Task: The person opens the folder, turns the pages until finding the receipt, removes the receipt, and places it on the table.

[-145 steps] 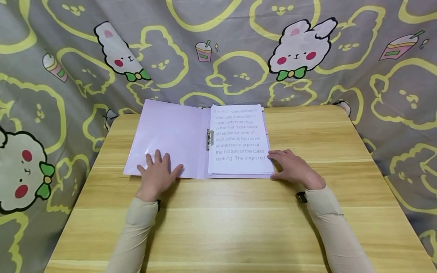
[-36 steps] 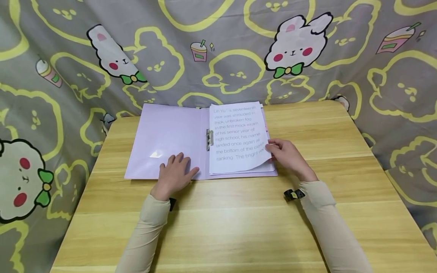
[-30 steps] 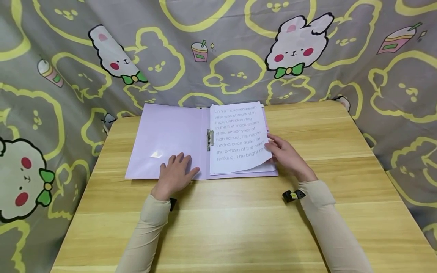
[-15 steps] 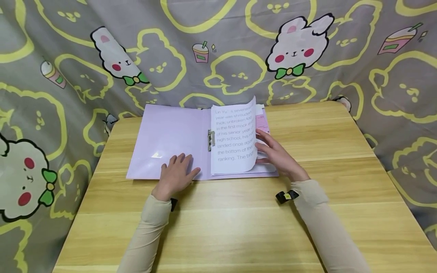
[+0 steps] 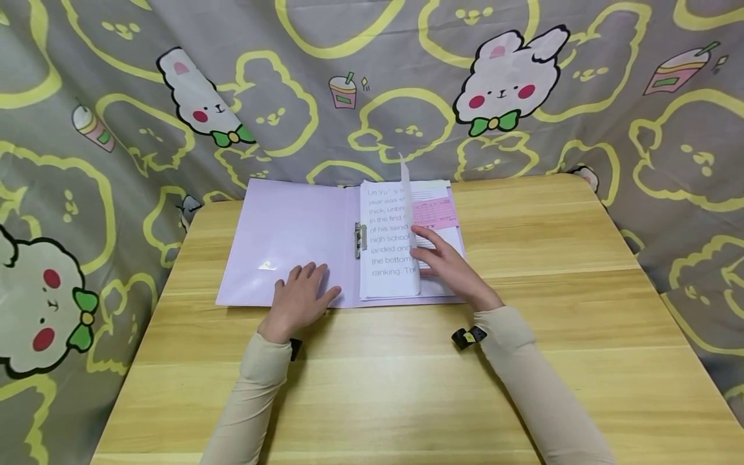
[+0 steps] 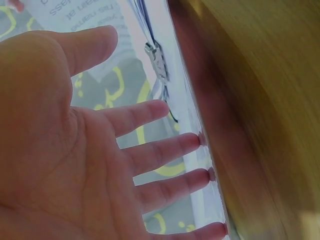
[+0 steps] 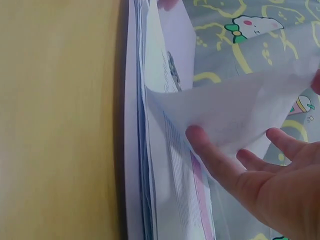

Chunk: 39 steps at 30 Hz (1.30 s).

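Observation:
A lilac folder [image 5: 290, 239] lies open on the table with a metal clip [image 5: 360, 240] at its spine. Its right side bears a stack of papers. The top printed sheet [image 5: 388, 239] stands lifted and bent up toward the left. My right hand [image 5: 453, 268] touches the raised sheet's right edge with extended fingers; in the right wrist view the thumb and fingertips press its underside. Beneath it, a page with a pink form [image 5: 436, 214] shows. My left hand [image 5: 296, 300] rests spread on the folder's left cover, and its palm and straight fingers show in the left wrist view.
The wooden table [image 5: 372, 387] extends in front of the folder. A grey curtain [image 5: 401, 58] with cartoon rabbits and yellow outlines hangs behind and at both sides, close to the folder's far edge. A small black device [image 5: 469, 337] sits at the right wrist.
My right hand has moved left, lifting the top sheet from nearly flat to upright and exposing the pink form. My left hand shifted right earlier, then stayed in place.

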Available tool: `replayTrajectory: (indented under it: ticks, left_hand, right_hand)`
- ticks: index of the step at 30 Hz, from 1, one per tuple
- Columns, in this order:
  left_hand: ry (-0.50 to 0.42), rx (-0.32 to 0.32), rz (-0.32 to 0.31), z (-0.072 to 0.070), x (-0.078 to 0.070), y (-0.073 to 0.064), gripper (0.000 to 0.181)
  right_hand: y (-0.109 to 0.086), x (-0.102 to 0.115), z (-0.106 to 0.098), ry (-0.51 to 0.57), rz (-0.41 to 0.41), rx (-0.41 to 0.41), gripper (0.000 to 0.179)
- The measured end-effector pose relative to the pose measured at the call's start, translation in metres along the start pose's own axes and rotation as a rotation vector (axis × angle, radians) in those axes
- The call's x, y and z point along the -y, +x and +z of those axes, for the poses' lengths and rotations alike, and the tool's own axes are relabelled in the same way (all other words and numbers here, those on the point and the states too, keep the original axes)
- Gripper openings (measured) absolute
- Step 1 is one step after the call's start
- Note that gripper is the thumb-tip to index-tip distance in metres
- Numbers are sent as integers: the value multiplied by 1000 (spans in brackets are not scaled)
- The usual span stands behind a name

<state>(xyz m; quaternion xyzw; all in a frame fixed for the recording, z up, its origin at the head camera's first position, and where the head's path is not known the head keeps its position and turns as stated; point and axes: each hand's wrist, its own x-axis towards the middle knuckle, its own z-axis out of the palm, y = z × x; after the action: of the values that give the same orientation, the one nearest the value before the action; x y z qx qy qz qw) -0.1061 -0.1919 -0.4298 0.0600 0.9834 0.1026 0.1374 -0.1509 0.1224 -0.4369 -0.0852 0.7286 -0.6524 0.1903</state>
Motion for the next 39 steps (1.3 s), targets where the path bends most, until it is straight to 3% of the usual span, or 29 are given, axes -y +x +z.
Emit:
replayTrajectory:
  ticks: [10,21,27,32,39]
  left_hand:
    - [-26,-16,7,-5,4,-2,72]
    - [-203,-86,65,-18,24,-4,69]
    - [-315,-135,105,-28,39,-4,66]
    - [-338,-158,90,-33,45,-5,65]
    - [-388,-167,96,-31,47,-4,63]
  right_hand:
    - [1,7,20,-19,3,16,64]
    - [9,10,37,-32,-49,59,63]
    - [16,13,49,-114,-48,-11,63]
    - [28,16,62,-160,-50,-80,60]
    - [40,15,77,-244,-78,-117,60]
